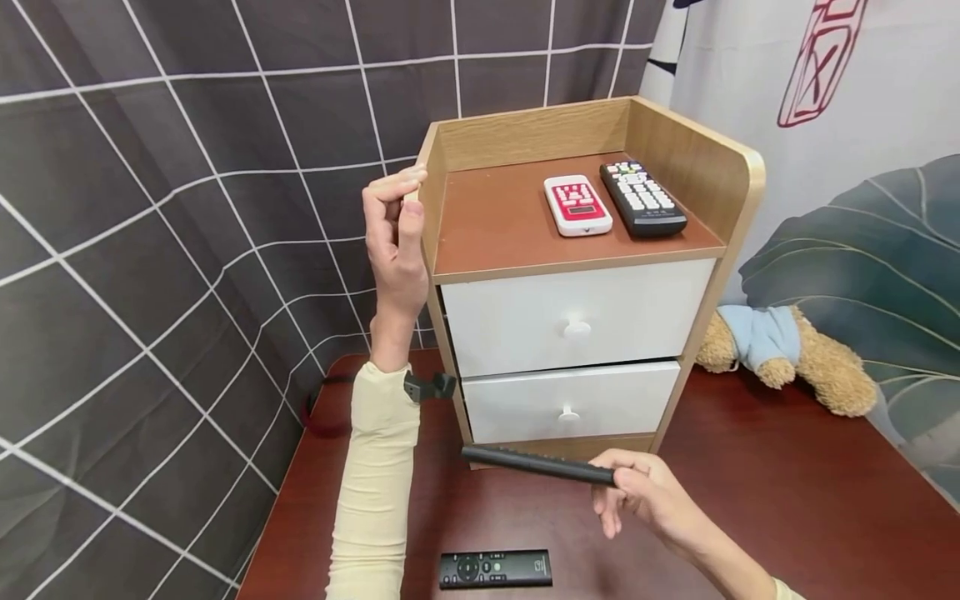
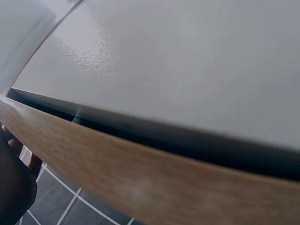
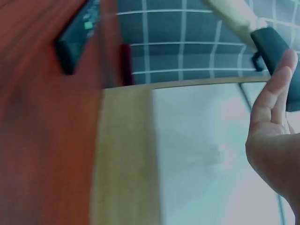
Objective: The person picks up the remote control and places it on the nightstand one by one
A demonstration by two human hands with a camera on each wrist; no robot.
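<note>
In the head view my left hand [image 1: 396, 242] grips the front top edge of the wooden side panel of a small cabinet [image 1: 573, 271], fingers outside and thumb at the edge. My right hand [image 1: 637, 492] pinches one end of a black remote control [image 1: 540, 464], held edge-on above the table before the lower drawer. The right wrist view shows this remote [image 3: 272, 49] between thumb and fingers. A second black remote [image 1: 495, 569] lies buttons up on the table. On the cabinet top rest a white and red remote [image 1: 577, 206] and a black remote with white buttons [image 1: 642, 198].
Two white drawers, an upper [image 1: 517, 321] and a lower [image 1: 517, 408], have round knobs and sit nearly flush. A teddy bear [image 1: 772, 346] in blue lies right of the cabinet on the dark red table [image 1: 787, 500]. A gridded dark curtain [image 1: 187, 250] hangs behind.
</note>
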